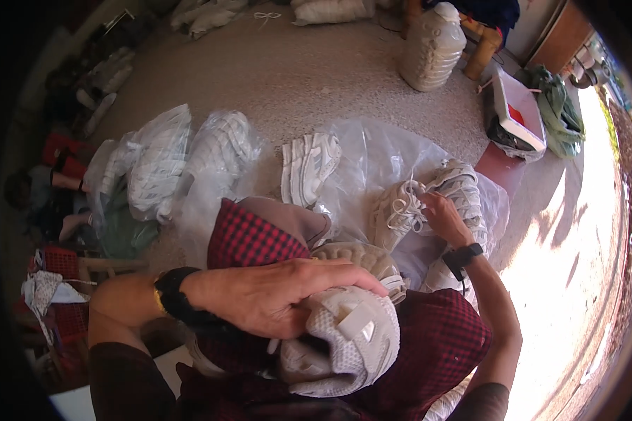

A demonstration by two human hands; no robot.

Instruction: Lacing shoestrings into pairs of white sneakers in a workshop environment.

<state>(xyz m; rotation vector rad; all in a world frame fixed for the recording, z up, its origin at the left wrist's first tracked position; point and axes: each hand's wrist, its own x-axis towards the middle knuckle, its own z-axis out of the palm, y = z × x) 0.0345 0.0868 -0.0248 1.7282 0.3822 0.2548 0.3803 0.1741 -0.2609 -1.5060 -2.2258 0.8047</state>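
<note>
A white mesh shoe upper (pixel 361 337) rests in my lap, its opening facing me. My left hand (pixel 281 291) is closed over its upper edge, with the thumb side toward the opening. Out ahead to the right stands a white laced shoe (pixel 393 217) on clear plastic. My right hand (pixel 444 216) reaches to it, fingers pinched at its white shoelace (pixel 406 208); the fingertips are partly hidden. Just right of that hand lie more white shoes (pixel 463 184) in a row. Beyond my left hand, a beige shoe sole (pixel 354 258) shows between my knees.
Clear plastic sheeting (pixel 369 151) spreads over the ground, with white shoe pieces (pixel 309 165) on it. Bagged shoes (pixel 161 165) lie at the left. A large plastic jug (pixel 434 49) and a white box (pixel 516 109) stand at the far right. Another person (pixel 67 189) sits at the far left.
</note>
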